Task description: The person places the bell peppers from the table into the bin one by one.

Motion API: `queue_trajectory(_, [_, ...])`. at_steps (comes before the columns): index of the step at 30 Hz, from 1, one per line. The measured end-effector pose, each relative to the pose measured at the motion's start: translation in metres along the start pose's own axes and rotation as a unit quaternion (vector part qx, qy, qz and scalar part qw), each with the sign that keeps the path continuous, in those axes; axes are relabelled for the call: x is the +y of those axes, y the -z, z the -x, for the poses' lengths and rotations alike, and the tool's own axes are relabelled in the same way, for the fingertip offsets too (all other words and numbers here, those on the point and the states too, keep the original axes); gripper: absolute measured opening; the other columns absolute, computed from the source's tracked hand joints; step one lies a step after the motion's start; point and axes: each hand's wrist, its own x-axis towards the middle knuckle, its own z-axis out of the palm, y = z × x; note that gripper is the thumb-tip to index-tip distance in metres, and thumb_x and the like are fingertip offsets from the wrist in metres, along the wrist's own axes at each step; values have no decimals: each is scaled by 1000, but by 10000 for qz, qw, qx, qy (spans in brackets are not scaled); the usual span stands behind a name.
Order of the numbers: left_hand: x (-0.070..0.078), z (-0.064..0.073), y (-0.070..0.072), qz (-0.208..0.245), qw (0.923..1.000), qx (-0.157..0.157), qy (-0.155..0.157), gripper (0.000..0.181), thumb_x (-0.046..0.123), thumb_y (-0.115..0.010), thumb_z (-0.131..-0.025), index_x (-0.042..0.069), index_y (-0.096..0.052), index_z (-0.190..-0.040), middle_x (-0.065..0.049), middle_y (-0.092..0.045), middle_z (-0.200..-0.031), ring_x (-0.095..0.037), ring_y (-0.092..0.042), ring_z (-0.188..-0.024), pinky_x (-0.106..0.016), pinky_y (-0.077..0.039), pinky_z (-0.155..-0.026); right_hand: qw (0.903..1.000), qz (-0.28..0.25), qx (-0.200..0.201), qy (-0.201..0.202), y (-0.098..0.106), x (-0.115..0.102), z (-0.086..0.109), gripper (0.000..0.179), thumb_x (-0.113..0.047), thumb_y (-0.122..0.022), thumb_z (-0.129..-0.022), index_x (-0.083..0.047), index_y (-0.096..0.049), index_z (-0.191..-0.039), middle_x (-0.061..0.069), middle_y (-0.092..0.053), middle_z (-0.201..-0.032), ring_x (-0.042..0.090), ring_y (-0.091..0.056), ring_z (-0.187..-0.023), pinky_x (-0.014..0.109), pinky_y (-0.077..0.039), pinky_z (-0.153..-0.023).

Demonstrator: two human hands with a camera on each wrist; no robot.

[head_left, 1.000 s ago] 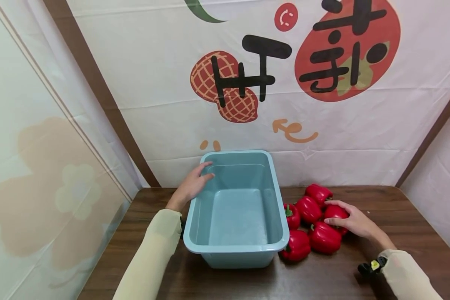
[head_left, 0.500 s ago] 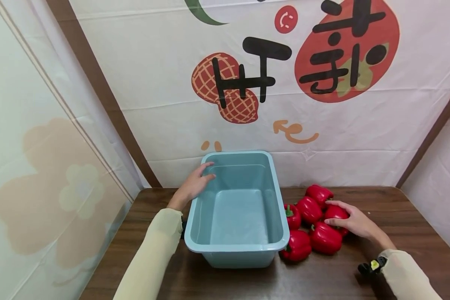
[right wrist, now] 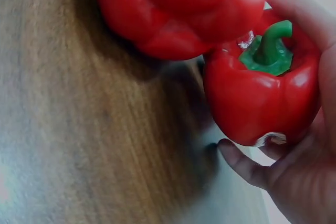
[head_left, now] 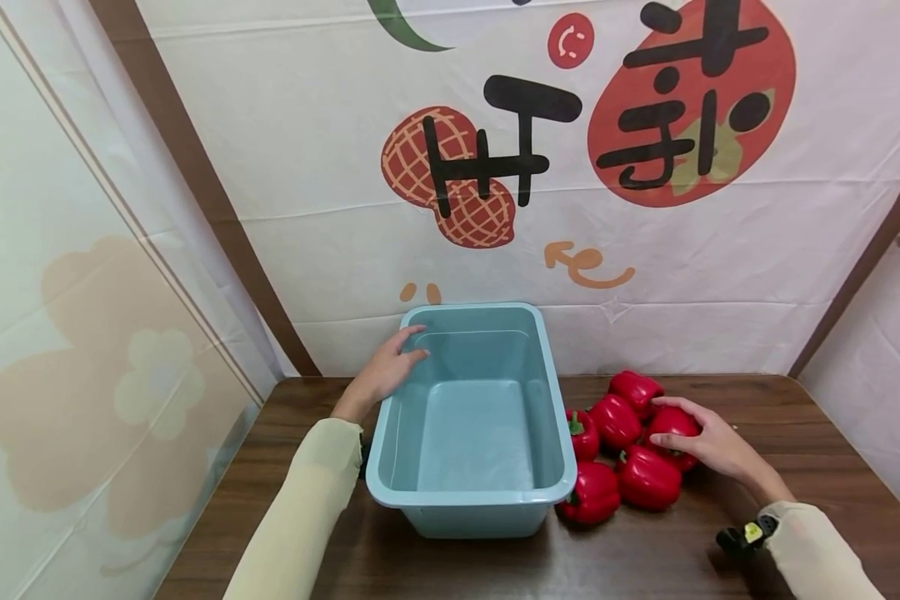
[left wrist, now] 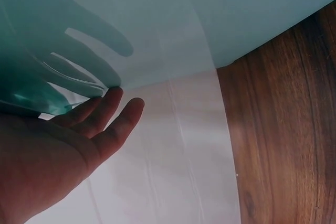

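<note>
My left hand [head_left: 385, 368] rests at the left rim of a light blue plastic basin [head_left: 468, 497], thumb and forefinger reaching over the edge. In the left wrist view, its other fingers [left wrist: 107, 111] lie fairly straight against the basin's outer wall. To the basin's right, my right hand [head_left: 712, 440] grips a glossy red bell pepper [head_left: 673, 429] at the right of a cluster. The right wrist view shows this pepper's green stem [right wrist: 272, 48], with thumb and fingers round its sides. A neighbouring bell pepper [right wrist: 178, 9] touches or nearly touches it.
Several other red bell peppers [head_left: 648, 477] lie close together against the basin's right side. All stands on a dark wooden table [head_left: 765, 408]. Behind it hangs a white printed cloth [head_left: 307, 208], close to the basin's far end.
The gripped bell pepper has shifted very slightly to the right, and a little more of it shows between thumb and fingers. My left hand and the basin stay in place.
</note>
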Motion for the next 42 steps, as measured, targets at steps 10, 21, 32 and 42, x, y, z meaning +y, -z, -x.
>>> queue_trajectory(10, [1, 2, 1, -15, 10000, 7, 29, 57, 35, -48, -101, 22, -33, -154, -12, -26, -161, -39, -40, -136, -63, -38, -105, 10000, 86, 23, 3, 8, -11, 0, 56, -29, -73, -90, -12, -52, -139, 16, -61, -116, 14, -62, -91, 31, -54, -69])
queue_trajectory(21, [0, 2, 1, 12, 10000, 50, 27, 56, 34, -47, -101, 21, -34, -154, -11, -26, -161, -39, -39, -137, -62, -38, -105, 9995, 228, 78, 204, 17, -32, 1, 57, -27, -72, -90, -10, -50, -140, 16, -60, -118, 12, -60, -92, 30, -54, -69])
queue_trajectory(32, [-1, 3, 0, 142, 9999, 65, 63, 56, 34, -48, -102, 22, -34, -154, -11, -26, -162, -40, -40, -137, -63, -38, -104, 9984, 356, 222, 375, 22, -48, -2, 54, -26, -70, -91, -13, -51, -140, 14, -59, -122, 11, -59, -95, 31, -56, -69])
queue_trajectory(42, [-2, 2, 0, 136, 9999, 70, 45, 56, 37, -48, -101, 23, -34, -154, -10, -26, -161, -40, -42, -135, -63, -39, -103, 9981, 405, 226, 414, 23, -64, -4, 55, -25, -70, -91, -16, -51, -141, 14, -59, -123, 11, -58, -95, 30, -55, -69])
